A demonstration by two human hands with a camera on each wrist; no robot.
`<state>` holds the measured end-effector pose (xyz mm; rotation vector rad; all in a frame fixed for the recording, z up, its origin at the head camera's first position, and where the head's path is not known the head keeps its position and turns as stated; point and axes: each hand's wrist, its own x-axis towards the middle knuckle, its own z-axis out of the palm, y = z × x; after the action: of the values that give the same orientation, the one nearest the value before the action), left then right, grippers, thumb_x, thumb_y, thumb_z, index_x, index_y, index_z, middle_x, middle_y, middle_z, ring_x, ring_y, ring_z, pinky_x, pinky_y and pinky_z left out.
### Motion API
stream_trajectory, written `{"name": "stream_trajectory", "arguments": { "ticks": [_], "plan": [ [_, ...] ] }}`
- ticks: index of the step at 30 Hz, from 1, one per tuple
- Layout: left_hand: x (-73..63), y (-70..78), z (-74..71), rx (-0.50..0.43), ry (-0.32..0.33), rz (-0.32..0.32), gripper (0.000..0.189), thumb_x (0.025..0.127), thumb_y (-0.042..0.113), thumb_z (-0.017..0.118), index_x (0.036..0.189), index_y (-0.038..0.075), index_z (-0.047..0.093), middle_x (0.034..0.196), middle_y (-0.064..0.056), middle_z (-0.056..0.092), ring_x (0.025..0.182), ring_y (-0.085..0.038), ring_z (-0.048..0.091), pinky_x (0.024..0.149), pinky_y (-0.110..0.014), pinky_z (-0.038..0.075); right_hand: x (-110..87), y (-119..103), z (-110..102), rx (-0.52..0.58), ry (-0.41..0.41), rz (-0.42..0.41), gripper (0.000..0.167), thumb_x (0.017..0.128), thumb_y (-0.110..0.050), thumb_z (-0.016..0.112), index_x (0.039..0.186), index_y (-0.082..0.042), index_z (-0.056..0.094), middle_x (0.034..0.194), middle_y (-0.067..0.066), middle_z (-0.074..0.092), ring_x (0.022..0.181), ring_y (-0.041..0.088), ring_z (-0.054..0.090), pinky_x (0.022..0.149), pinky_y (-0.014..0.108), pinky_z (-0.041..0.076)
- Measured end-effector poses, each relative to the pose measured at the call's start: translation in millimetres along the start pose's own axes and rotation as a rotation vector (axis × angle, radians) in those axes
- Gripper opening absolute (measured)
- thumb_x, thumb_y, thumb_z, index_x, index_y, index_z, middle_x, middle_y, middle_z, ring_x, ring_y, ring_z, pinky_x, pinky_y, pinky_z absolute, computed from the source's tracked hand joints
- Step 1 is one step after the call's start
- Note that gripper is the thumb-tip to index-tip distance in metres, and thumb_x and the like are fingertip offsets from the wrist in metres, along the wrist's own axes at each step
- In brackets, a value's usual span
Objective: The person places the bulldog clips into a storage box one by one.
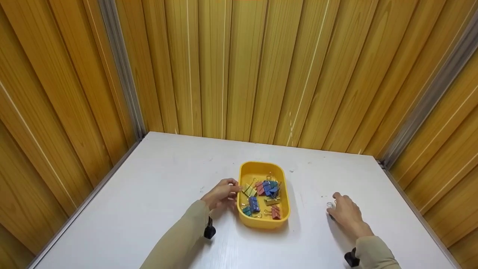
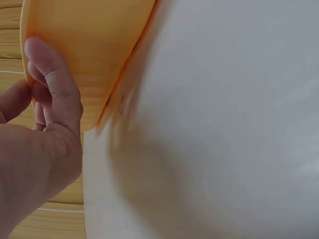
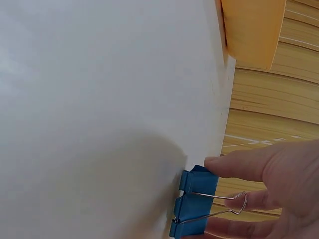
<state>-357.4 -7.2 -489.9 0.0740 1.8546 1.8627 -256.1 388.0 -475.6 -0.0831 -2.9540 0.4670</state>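
Note:
A yellow plastic bin (image 1: 263, 224) sits mid-table with several binder clips inside. My left hand (image 1: 221, 192) is at the bin's left side, holding its rim; in the left wrist view the fingers (image 2: 59, 84) lie against the wall and rim. Off to the right of the bin, my right hand (image 1: 346, 213) grips a blue binder clip (image 3: 198, 204) by its ends, low over the table. The clip's wire handle points toward the palm in the right wrist view. From the head, that clip is mostly hidden by the hand.
Inside the bin lie a yellow clip (image 1: 249, 190), a blue clip (image 1: 254, 204), a red clip (image 1: 275, 212) and others. The white table (image 1: 168, 175) is bounded by a wood-patterned panel wall (image 1: 246, 74) behind, with similar panels at both sides.

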Motion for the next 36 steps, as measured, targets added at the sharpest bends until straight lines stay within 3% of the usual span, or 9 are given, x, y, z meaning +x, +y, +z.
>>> {"name": "stream_trajectory", "arguments": {
  "ticks": [8, 21, 29, 36],
  "plan": [
    [0.1, 1.4, 0.9, 0.006, 0.015, -0.024, 0.011, 0.092, 0.013, 0.061, 0.096, 0.01, 0.051, 0.096, -0.014, 0.065, 0.066, -0.014, 0.058, 0.057, -0.025, 0.05, 15.4, -10.3, -13.7, 0.031, 0.032, 0.009, 0.048, 0.084, -0.017, 0.068, 0.12, 0.01, 0.052, 0.099, 0.026, 0.059, 0.077, 0.027, 0.055, 0.071, 0.048, 0.049],
    [-1.3, 2.7, 1.1, 0.024, 0.035, -0.044, 0.014, 0.091, 0.014, 0.061, 0.1, 0.009, 0.052, 0.099, -0.014, 0.064, 0.074, -0.017, 0.06, 0.058, -0.024, 0.054, 40.7, -44.3, -36.5, 0.064, 0.087, -0.056, 0.047, 0.085, -0.021, 0.069, 0.119, 0.009, 0.055, 0.1, 0.027, 0.059, 0.082, 0.032, 0.057, 0.072, 0.049, 0.049],
    [0.1, 2.4, -0.4, 0.006, 0.008, -0.03, 0.015, 0.091, 0.014, 0.063, 0.096, 0.01, 0.049, 0.081, -0.005, 0.06, 0.062, -0.013, 0.057, 0.055, -0.025, 0.051, 50.4, -70.2, -41.3, 0.101, 0.095, -0.093, 0.047, 0.085, -0.022, 0.069, 0.119, 0.008, 0.056, 0.105, 0.028, 0.06, 0.088, 0.035, 0.059, 0.075, 0.051, 0.05],
    [-0.7, 3.0, -0.1, 0.014, 0.014, -0.045, 0.013, 0.092, 0.013, 0.061, 0.098, 0.01, 0.051, 0.084, -0.006, 0.06, 0.064, -0.014, 0.058, 0.055, -0.025, 0.051, 56.0, -93.0, -38.3, 0.126, 0.077, -0.111, 0.047, 0.085, -0.024, 0.07, 0.12, 0.006, 0.057, 0.107, 0.026, 0.06, 0.09, 0.033, 0.058, 0.077, 0.05, 0.051]
  ]
}}
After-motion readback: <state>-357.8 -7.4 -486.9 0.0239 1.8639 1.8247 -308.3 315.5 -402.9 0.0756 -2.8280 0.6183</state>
